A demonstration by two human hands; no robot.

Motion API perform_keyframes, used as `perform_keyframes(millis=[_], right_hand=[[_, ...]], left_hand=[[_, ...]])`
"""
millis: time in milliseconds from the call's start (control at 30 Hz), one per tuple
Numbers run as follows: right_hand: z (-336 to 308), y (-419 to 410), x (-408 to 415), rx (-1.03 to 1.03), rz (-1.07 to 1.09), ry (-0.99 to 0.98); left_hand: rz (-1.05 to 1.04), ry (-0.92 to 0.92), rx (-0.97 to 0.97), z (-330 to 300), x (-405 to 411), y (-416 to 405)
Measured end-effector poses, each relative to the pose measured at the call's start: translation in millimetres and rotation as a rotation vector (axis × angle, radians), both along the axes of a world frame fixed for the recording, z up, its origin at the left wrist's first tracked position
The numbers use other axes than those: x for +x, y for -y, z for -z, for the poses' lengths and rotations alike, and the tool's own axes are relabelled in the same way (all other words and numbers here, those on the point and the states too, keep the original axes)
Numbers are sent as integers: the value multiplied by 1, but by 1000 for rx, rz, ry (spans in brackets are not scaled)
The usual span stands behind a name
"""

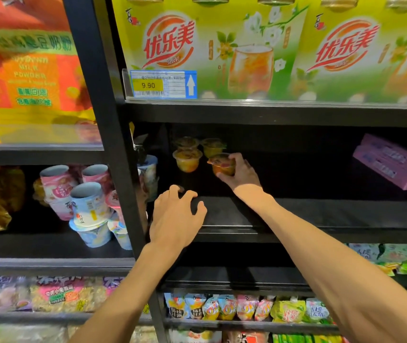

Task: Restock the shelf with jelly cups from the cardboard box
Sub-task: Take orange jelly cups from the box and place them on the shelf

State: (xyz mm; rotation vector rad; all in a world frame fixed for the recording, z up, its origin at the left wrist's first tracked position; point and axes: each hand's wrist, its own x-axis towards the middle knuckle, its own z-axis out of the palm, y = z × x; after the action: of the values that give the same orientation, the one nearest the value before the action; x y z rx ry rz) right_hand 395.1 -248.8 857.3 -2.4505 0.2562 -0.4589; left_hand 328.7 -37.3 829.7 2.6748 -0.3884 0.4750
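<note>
The jelly cup in hand sits well inside the dark middle shelf, tilted slightly, just right of the cups already placed. The right hand grips it, fingers curled round its far side and thumb under the near side. The left hand holds nothing; its spread fingers rest near the shelf's front edge, well apart from the cup.

Judgement: the step in hand is setting this cup down. To do it well, the cup should be levelled, seated flat on the shelf board, and lined up beside the neighbouring front cup without knocking it before the grip is released.

Stock on the shelf: about four cups at the back left, apparently stacked in pairs; the dim light makes the count uncertain. Most of the shelf is unfilled, so much restocking appears outstanding. Pink boxes lie at the shelf's right end. The cardboard box is not in view.
</note>
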Motion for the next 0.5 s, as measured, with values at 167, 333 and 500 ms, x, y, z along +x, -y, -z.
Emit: perform_keyframes(millis=[167, 333, 500], right_hand=[[-1, -8, 18, 21, 26, 15], [-2, -10, 29, 16, 26, 12], [-1, -13, 35, 36, 42, 22]], left_hand=[[-12, 24, -5, 1, 0, 1], [-15, 44, 10, 1, 0, 1], [-14, 66, 13, 3, 1, 2]])
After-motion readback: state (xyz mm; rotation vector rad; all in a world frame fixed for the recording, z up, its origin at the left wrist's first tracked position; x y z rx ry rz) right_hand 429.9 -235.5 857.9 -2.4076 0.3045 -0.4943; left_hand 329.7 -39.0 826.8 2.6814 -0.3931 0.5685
